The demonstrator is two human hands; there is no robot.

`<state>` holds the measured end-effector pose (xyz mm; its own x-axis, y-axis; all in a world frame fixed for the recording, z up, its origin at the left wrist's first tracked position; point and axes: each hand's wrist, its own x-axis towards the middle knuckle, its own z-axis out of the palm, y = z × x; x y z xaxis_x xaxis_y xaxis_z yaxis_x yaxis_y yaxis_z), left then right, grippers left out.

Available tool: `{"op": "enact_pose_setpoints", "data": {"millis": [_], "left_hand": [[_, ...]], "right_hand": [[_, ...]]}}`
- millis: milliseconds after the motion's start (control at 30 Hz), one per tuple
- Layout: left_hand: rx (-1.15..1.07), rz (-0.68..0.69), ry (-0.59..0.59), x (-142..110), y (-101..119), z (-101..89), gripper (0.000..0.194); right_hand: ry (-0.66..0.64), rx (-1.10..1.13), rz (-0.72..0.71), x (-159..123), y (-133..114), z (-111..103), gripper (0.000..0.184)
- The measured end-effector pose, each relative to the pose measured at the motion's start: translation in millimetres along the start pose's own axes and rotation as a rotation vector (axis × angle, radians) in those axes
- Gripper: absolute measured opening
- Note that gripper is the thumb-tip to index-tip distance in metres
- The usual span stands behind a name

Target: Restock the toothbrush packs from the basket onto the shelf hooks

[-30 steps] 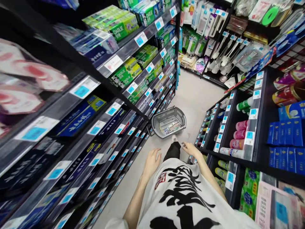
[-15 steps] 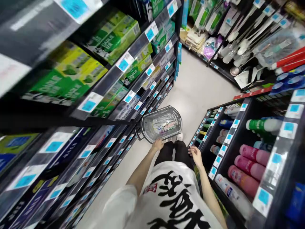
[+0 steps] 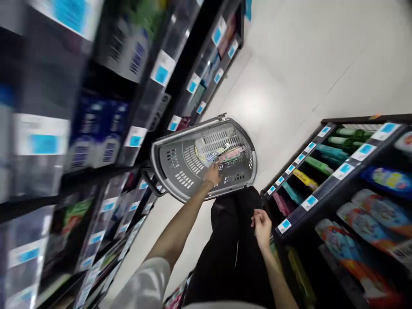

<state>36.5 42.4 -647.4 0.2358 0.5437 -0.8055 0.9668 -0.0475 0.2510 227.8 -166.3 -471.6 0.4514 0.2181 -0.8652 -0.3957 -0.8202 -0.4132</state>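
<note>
A grey shopping basket (image 3: 174, 189) with slotted walls stands on the floor at the foot of the left shelves. My left hand (image 3: 212, 174) reaches down inside it from the near rim, fingers stretched and thumb apart. Its fingertips are close to several small packaged items (image 3: 230, 153) on the basket's bottom; whether they touch is too small to tell. Pink and white show on the packages, but their kind is unclear. Beside my right thigh, my right hand (image 3: 262, 224) hangs with loosely curled fingers, and nothing shows in it.
Tall shelves of boxed goods (image 3: 99, 133) with price labels rise close on the left. On the right, a lower shelf unit (image 3: 322, 182) holds bottles and soft packs (image 3: 346, 257). Pale floor (image 3: 296, 68) stretches beyond the basket.
My left hand has moved from the basket's near rim down into it. The view has tipped lower and nearer, so the basket looks larger. My right hand stays beside my leg.
</note>
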Motion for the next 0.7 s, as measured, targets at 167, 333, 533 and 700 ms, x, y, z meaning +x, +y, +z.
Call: {"op": "enact_pose_setpoints", "data": {"millis": [167,333,533,700], "left_hand": [[0.056,0.125,0.042,141.6,18.3,67.0,0.079],[0.102,0.115,0.090,211.9,36.3,121.8,0.082],[0.087,0.168,0.028,208.9,26.6,138.8,0.056],[-0.034,0.291,-0.033,173.3,12.2,111.4,0.055]], "right_hand": [[0.036,-0.315,-0.238,14.3,-17.4,9.9,0.028],[0.098,-0.371,-0.265,12.0,-30.0,14.6,0.020],[0.139,-0.421,-0.256,18.0,-34.6,13.5,0.019],[-0.008,-0.470,-0.332,25.0,-34.5,3.3,0.018]]}}
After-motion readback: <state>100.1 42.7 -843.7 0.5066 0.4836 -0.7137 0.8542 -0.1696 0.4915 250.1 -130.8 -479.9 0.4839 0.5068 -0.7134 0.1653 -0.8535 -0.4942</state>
